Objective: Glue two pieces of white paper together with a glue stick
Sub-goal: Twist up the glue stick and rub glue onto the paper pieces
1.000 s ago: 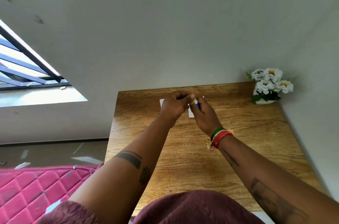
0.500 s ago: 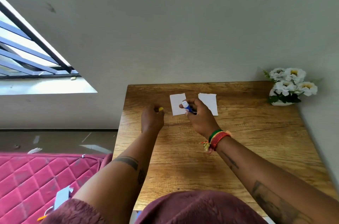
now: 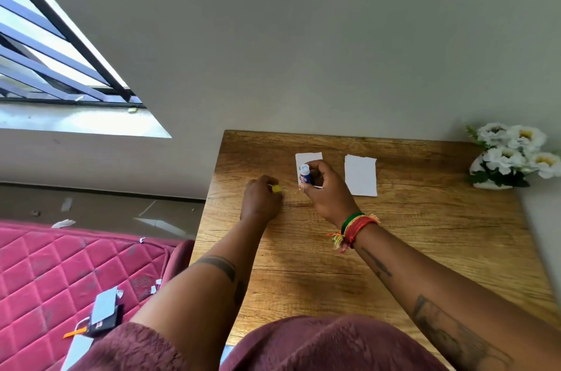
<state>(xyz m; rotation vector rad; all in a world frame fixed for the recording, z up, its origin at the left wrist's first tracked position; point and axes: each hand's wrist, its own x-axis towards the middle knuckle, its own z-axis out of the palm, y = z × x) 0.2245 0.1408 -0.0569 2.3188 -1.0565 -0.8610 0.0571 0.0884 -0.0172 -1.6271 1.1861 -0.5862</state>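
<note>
Two small white paper pieces lie flat on the wooden table [image 3: 394, 249], the left paper [image 3: 308, 159] partly under my right hand and the right paper [image 3: 360, 175] bare. My right hand [image 3: 329, 191] grips a blue glue stick [image 3: 304, 174], uncapped, its white tip pointing up over the left paper. My left hand [image 3: 261, 199] rests on the table to the left, fingers closed on the yellow cap [image 3: 276, 188].
A white pot of white flowers [image 3: 513, 155] stands at the table's back right corner by the wall. A pink quilted mattress [image 3: 60, 273] with paper scraps and a small dark object lies left of the table.
The hands, joined at the glue stick a second ago, have separated: my left hand carried the yellow cap left and down to the table, while my right keeps the uncapped stick over the left paper.
</note>
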